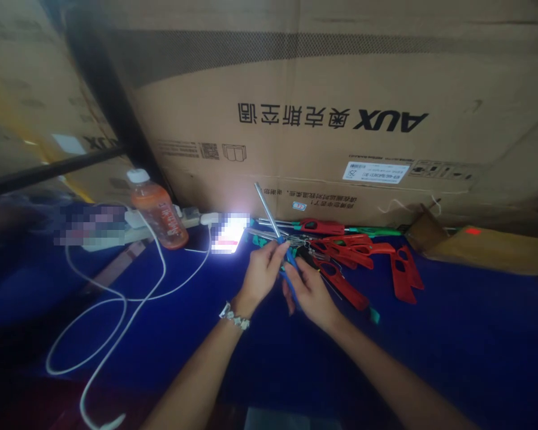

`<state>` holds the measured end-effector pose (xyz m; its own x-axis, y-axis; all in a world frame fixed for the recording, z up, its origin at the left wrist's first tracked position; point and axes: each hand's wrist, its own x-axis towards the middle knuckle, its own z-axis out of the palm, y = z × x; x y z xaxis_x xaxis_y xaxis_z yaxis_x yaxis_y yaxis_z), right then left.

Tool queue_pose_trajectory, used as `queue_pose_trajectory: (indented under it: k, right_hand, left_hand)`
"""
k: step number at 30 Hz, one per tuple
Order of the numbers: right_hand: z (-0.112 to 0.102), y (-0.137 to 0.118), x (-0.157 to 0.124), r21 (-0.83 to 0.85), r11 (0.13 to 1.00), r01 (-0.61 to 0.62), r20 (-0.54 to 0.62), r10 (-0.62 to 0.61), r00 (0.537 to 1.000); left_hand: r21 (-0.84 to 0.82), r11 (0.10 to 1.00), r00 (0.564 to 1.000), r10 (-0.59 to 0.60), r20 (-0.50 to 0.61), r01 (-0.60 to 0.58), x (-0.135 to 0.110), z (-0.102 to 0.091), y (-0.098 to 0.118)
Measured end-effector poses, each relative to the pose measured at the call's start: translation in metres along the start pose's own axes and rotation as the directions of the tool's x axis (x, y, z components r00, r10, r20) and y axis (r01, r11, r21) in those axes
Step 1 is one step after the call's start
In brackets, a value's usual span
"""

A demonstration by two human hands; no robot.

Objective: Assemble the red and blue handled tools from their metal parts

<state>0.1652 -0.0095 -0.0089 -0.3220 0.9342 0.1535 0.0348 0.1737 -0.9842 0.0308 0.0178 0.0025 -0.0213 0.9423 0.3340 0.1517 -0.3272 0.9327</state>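
Both forearms are stretched forward over the blue cloth point(452, 334), meeting near its middle; the left hand point(260, 272) is curled around a blue-handled tool point(289, 258) whose metal rod point(266, 209) slants up and left; the right hand point(311, 292) is pinched on the blue handle from below. The tool is held just before a pile of red-handled tools point(354, 254); its handle is largely hidden by fingers, and its kind cannot be made out.
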Motion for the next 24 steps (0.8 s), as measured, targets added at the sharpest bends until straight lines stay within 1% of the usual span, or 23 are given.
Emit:
queue_pose_trajectory:
  k: [6, 10, 12, 14, 16, 17, 19, 20, 22, 24]
  right_hand:
    - [-0.002, -0.001, -0.001, 0.046, 0.994, -0.099, 0.073, 0.095, 0.993]
    - [0.0, 0.0, -0.002, 0.043, 0.995, -0.092, 0.028, 0.09, 0.995]
    - [0.001, 0.0, -0.001, 0.124, 0.985, -0.118, 0.032, 0.115, 0.993]
    - [0.001, -0.001, -0.001, 0.263, 0.948, -0.181, 0.071, 0.168, 0.983]
    - [0.001, -0.004, 0.0, 0.392, 0.88, -0.269, 0.143, 0.23, 0.963]
    - [0.001, -0.005, 0.0, 0.441, 0.84, -0.316, 0.186, 0.258, 0.948]
    - [0.001, -0.007, 0.0, 0.497, 0.766, -0.407, 0.283, 0.3, 0.911]
    - [0.002, -0.007, 0.001, 0.508, 0.738, -0.444, 0.324, 0.313, 0.893]
    - [0.004, -0.005, 0.001, 0.5, 0.719, -0.482, 0.358, 0.336, 0.871]
    - [0.007, -0.002, 0.001, 0.431, 0.759, -0.488, 0.328, 0.372, 0.868]
  left_hand:
    - [-0.016, 1.0, 1.0, -0.008, -0.016, 0.007, 0.0, 0.004, 0.004]
    - [-0.083, 0.996, 0.999, -0.025, -0.031, 0.023, -0.001, 0.008, 0.009]
    - [-0.137, 0.989, 0.998, -0.062, -0.02, 0.059, -0.001, 0.008, 0.01]
    - [-0.205, 0.973, 0.994, -0.11, 0.006, 0.109, -0.001, 0.009, 0.011]
    - [-0.325, 0.932, 0.986, -0.162, 0.031, 0.163, 0.0, 0.01, 0.013]
    - [-0.404, 0.892, 0.979, -0.197, 0.051, 0.2, 0.001, 0.011, 0.014]
    - [-0.556, 0.773, 0.951, -0.284, 0.126, 0.305, 0.001, 0.016, 0.016]
    - [-0.599, 0.716, 0.931, -0.324, 0.17, 0.359, 0.002, 0.019, 0.017]
    - [-0.632, 0.656, 0.904, -0.38, 0.195, 0.412, 0.001, 0.025, 0.018]
    - [-0.637, 0.652, 0.897, -0.415, 0.154, 0.411, 0.001, 0.028, 0.018]
